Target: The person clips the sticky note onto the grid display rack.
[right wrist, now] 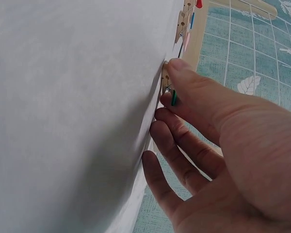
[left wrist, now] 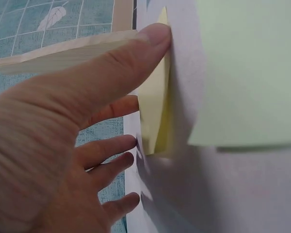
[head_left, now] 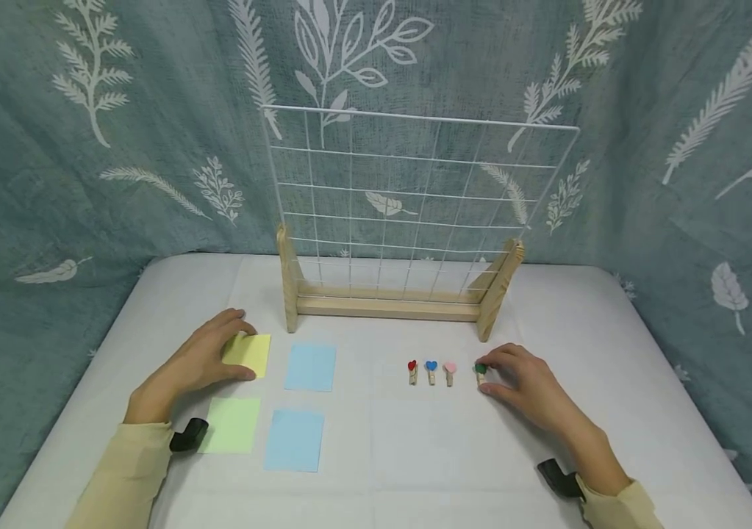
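My left hand (head_left: 200, 360) grips a yellow sticky note (head_left: 253, 354) at the left of the white table. Its thumb and index finger are at two opposite edges, and the paper (left wrist: 155, 107) bows up between them in the left wrist view. Over on the right, my right hand (head_left: 528, 382) pinches a small wooden clothespin with a green heart (head_left: 481, 369) by its ends. The right wrist view shows that clothespin (right wrist: 166, 77) between thumb and index finger, low at the tabletop. Three similar clothespins, with red (head_left: 412, 372), blue (head_left: 431, 371) and pink (head_left: 450, 373) hearts, lie beside it.
A green note (head_left: 231, 426) lies nearer than the yellow one, with two blue notes (head_left: 310, 367) to the right. Behind, a white wire grid (head_left: 415, 191) stands upright in a wooden base (head_left: 389, 307). A patterned cloth (head_left: 170, 132) hangs at the back.
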`<state>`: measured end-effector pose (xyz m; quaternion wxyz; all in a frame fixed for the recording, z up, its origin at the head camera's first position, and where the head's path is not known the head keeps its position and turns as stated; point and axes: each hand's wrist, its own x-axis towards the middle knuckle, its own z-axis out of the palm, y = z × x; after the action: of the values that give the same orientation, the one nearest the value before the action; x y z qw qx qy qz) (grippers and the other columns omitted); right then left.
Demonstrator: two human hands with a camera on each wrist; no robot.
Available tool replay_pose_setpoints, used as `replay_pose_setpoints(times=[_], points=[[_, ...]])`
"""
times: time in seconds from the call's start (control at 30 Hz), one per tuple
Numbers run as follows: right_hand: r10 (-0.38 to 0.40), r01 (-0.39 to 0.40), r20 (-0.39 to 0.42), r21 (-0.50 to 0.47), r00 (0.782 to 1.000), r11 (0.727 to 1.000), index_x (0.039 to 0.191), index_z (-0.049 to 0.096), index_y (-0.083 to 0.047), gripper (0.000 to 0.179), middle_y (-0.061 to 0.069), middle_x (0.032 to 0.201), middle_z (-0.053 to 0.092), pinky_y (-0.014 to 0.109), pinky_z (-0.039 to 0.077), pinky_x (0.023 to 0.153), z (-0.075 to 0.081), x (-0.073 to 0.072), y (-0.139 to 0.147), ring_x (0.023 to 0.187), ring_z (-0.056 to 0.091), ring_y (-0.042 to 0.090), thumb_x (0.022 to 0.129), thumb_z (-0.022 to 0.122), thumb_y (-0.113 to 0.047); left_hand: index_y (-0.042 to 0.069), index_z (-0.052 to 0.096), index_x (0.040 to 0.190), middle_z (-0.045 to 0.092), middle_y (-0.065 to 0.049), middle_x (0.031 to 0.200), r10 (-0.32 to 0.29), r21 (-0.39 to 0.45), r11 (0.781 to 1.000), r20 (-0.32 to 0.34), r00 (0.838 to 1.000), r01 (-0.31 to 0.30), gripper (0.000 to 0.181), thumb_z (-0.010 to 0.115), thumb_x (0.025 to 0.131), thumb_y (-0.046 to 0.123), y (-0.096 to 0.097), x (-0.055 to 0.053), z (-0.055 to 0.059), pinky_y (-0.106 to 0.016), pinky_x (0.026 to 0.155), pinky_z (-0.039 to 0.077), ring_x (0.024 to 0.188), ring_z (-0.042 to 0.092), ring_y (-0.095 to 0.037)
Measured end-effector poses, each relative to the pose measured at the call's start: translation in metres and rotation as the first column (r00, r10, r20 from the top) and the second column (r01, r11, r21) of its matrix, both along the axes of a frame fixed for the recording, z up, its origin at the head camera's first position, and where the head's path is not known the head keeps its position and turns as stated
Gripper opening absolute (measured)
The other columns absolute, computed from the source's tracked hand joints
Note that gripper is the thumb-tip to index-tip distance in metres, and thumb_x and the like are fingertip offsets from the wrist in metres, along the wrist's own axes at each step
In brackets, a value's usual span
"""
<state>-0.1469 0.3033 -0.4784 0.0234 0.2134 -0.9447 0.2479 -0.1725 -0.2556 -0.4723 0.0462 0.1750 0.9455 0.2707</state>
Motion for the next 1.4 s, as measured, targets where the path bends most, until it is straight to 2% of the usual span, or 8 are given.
replay_pose_setpoints(times=[0.23,0.47,0.53,0.63,0.77,1.03,1.2,1.4], points=[[-0.005,0.005,-0.032,-0.014,0.999,1.0,0.119,0.075,-0.012,0.038,0.001,0.118,0.071,0.051,0.056,0.094,-0.002,0.001,0.0,0.109,0.069,0.024,0.084,0.09,-0.016,0.003,0.063,0.118,0.047,-0.03,0.155,-0.003,0.028,1.0,0.002,1.0,0.003,0.063,0.098,0.073,0.029,0.003,-0.004,0.001,-0.065,0.115,0.038,0.146,0.041,-0.051],[-0.023,0.023,-0.018,-0.007,1.0,1.0,0.118,0.074,-0.014,0.038,0.0,0.119,0.073,0.051,0.055,0.098,-0.003,0.001,0.0,0.112,0.069,0.024,0.083,0.09,-0.016,0.003,0.063,0.12,0.055,-0.026,0.148,0.016,0.035,0.999,0.0,1.0,-0.016,0.049,0.091,0.083,0.017,0.001,-0.003,0.002,-0.063,0.11,0.043,0.135,0.053,-0.046],[-0.029,0.028,-0.017,-0.011,0.999,1.0,0.118,0.074,-0.014,0.038,0.0,0.118,0.073,0.052,0.054,0.099,-0.003,0.002,0.0,0.113,0.07,0.025,0.083,0.09,-0.016,0.004,0.064,0.117,0.059,-0.023,0.143,0.02,0.029,0.999,-0.016,1.0,-0.02,0.043,0.089,0.084,0.013,0.001,-0.003,0.002,-0.062,0.107,0.046,0.129,0.058,-0.044],[-0.035,0.035,-0.014,-0.02,0.999,0.999,0.116,0.074,-0.016,0.039,-0.002,0.116,0.074,0.051,0.055,0.098,-0.003,0.003,0.0,0.111,0.071,0.023,0.082,0.091,-0.015,0.007,0.065,0.111,0.066,-0.016,0.125,0.026,0.023,0.999,-0.053,0.998,-0.024,0.033,0.086,0.086,0.005,0.001,-0.003,0.002,-0.056,0.098,0.05,0.115,0.062,-0.036],[-0.032,0.032,0.0,-0.042,0.999,0.999,0.114,0.073,-0.019,0.038,-0.006,0.112,0.075,0.048,0.057,0.094,-0.003,0.002,0.0,0.106,0.072,0.02,0.081,0.092,-0.015,0.01,0.068,0.103,0.068,-0.007,0.103,0.05,0.012,0.999,-0.06,0.997,-0.049,0.023,0.078,0.089,-0.004,0.0,-0.004,0.002,-0.048,0.086,0.05,0.097,0.06,-0.027],[-0.009,0.011,0.019,-0.106,1.0,0.994,0.11,0.069,-0.016,0.034,-0.005,0.098,0.074,0.032,0.059,0.075,-0.002,-0.001,-0.002,0.086,0.069,0.014,0.083,0.09,-0.009,0.009,0.071,0.101,0.069,-0.008,0.098,0.095,0.035,0.995,-0.029,0.995,-0.094,0.023,0.071,0.088,-0.011,-0.002,-0.002,0.003,-0.043,0.08,0.05,0.089,0.061,-0.024],[-0.006,0.007,0.009,-0.132,1.0,0.991,0.107,0.07,-0.018,0.03,-0.01,0.093,0.072,0.028,0.058,0.071,-0.003,-0.002,-0.003,0.082,0.065,0.005,0.085,0.088,-0.009,0.005,0.072,0.098,0.068,-0.008,0.091,0.14,0.057,0.989,-0.034,0.99,-0.138,0.021,0.072,0.084,-0.011,-0.008,-0.001,0.005,-0.038,0.074,0.049,0.082,0.059,-0.021],[-0.012,0.012,-0.001,-0.142,1.0,0.99,0.104,0.07,-0.019,0.028,-0.012,0.089,0.072,0.028,0.057,0.07,-0.003,0.0,-0.003,0.079,0.063,0.003,0.085,0.088,-0.008,0.005,0.074,0.09,0.07,-0.007,0.086,0.202,0.072,0.977,-0.031,0.979,-0.2,0.011,0.08,0.084,-0.002,-0.012,0.003,0.007,-0.036,0.073,0.05,0.079,0.06,-0.019]])
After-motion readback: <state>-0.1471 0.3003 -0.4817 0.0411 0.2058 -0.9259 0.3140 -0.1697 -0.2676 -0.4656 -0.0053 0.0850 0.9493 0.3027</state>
